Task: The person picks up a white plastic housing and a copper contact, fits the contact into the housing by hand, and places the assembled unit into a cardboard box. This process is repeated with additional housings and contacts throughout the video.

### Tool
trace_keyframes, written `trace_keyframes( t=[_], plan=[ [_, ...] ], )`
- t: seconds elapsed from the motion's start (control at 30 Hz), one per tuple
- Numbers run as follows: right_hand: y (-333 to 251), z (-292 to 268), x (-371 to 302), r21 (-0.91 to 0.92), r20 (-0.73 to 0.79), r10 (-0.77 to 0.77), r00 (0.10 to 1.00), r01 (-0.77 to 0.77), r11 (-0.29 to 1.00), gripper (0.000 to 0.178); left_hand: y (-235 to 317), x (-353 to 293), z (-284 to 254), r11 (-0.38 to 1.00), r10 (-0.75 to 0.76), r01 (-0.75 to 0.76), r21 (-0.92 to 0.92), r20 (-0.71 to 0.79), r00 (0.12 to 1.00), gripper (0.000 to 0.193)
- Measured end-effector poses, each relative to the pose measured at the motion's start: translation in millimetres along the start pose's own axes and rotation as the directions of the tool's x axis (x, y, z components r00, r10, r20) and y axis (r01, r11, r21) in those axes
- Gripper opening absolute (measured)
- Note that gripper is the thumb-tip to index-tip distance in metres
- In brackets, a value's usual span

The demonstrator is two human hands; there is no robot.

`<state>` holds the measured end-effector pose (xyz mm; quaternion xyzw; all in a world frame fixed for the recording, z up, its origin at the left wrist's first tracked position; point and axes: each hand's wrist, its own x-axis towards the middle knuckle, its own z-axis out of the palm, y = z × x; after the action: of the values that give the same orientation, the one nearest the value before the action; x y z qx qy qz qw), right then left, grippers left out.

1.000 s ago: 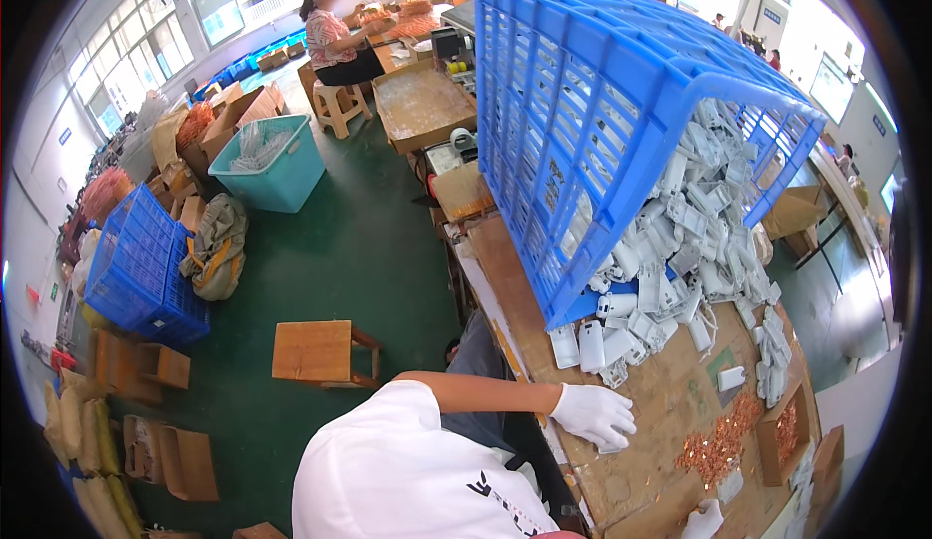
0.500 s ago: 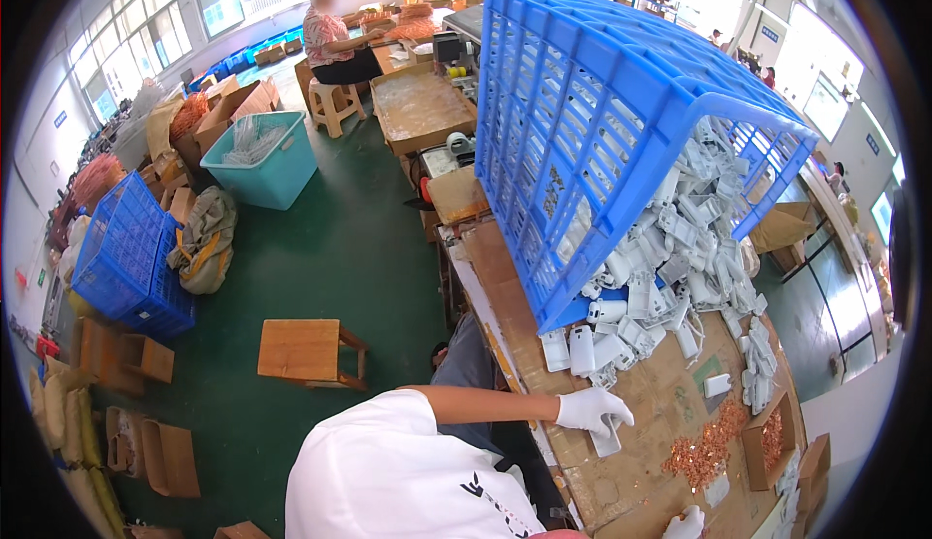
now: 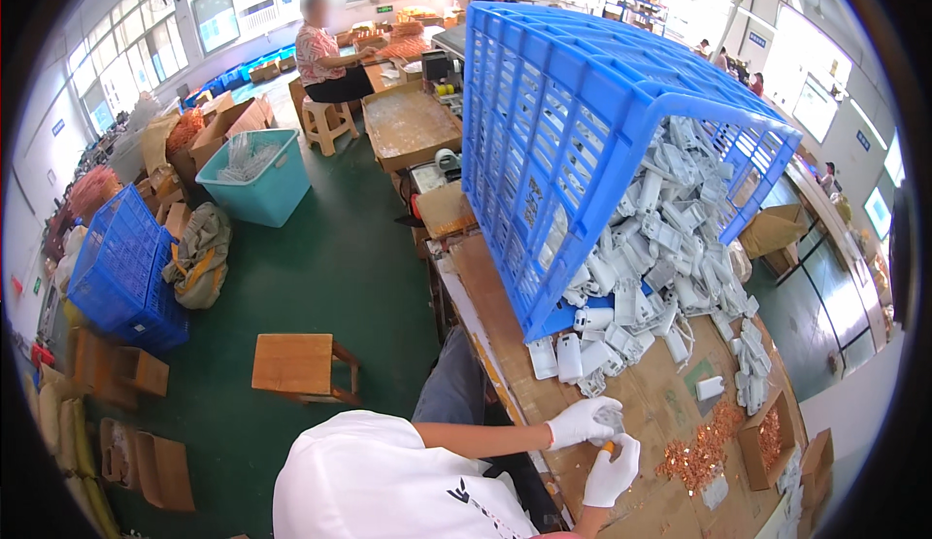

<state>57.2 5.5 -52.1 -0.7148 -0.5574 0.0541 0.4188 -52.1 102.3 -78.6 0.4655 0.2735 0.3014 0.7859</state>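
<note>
Both my hands wear white gloves and meet over the cardboard-covered table (image 3: 505, 345). My left hand (image 3: 580, 422) grips a small white plastic part (image 3: 610, 413). Just below it, my right hand (image 3: 612, 474) pinches a tiny orange piece (image 3: 607, 447) against that part. A big blue crate (image 3: 573, 121) lies tipped on its side above my hands. A heap of white plastic parts (image 3: 670, 248) spills out of it onto the table. To the right of my hands lies a scatter of small copper pieces (image 3: 701, 454).
A small cardboard box (image 3: 767, 434) of copper pieces sits at the table's right. On the green floor stand a wooden stool (image 3: 296, 364), a blue crate (image 3: 121, 267) and a teal tub (image 3: 257, 175). A person (image 3: 325, 53) sits at a far table.
My right hand has come into view and met my left hand. My left hand moved down from the heap with a white part in it.
</note>
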Motion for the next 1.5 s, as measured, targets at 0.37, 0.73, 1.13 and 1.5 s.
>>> trace_keyframes(
  t=[0.37,0.73,1.13,1.5],
  plan=[
    [-12.8,28.8,1.3,0.15,-0.2,0.187,0.962,-0.159,0.976,0.018,10.0,-6.7,10.4,0.64,0.275,-0.09,0.763,-0.119,0.954,0.045],
    [2.3,24.8,-6.6,0.128,-0.24,0.131,0.962,-0.103,0.986,0.013,-18.7,-7.2,17.2,0.099,0.502,-0.277,0.956,0.192,0.843,0.027],
    [32.2,-13.6,-19.6,0.449,0.263,0.395,0.88,-0.474,0.757,0.013,-13.7,-7.9,23.7,-0.094,0.446,-0.484,0.87,0.472,0.761,0.019],
    [20.3,-16.5,-21.2,0.451,0.268,0.384,0.884,-0.467,0.76,0.006,-16.9,-10.7,22.3,-0.067,0.406,-0.488,0.87,0.471,0.784,0.03]
  ],
)
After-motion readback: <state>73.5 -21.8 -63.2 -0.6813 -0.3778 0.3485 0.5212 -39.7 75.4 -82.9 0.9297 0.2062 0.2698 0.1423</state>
